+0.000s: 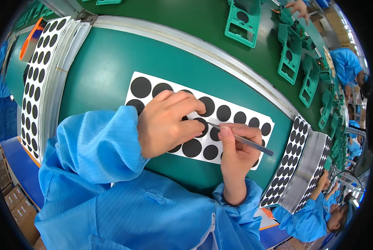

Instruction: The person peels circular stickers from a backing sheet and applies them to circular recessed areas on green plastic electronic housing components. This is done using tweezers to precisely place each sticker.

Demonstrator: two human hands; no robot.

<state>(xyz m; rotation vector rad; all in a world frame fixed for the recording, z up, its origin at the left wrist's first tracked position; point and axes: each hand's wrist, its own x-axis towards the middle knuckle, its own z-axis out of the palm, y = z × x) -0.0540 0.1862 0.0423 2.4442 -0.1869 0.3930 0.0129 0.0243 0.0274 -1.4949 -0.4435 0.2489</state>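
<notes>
A white sheet (266,123) with rows of round black stickers lies flat on the green tabletop in front of me. My left hand (166,121) rests over its middle, fingers bent, with thumb and fingertips close together around one black sticker (201,126); whether they pinch it is not clear. My right hand (241,150) grips metal tweezers (253,145) between thumb and fingers. The tips of the tweezers point left, at the same sticker by my left fingertips. Parts of both sticker rows are hidden under my hands.
Stacks of similar sticker sheets stand at the left (49,83) and at the right (305,166). Beyond a metal rail (186,41), a green belt (161,12) carries several green plastic housings (244,21). An orange-handled item (27,43) lies far left. Other people in blue sit along the right.
</notes>
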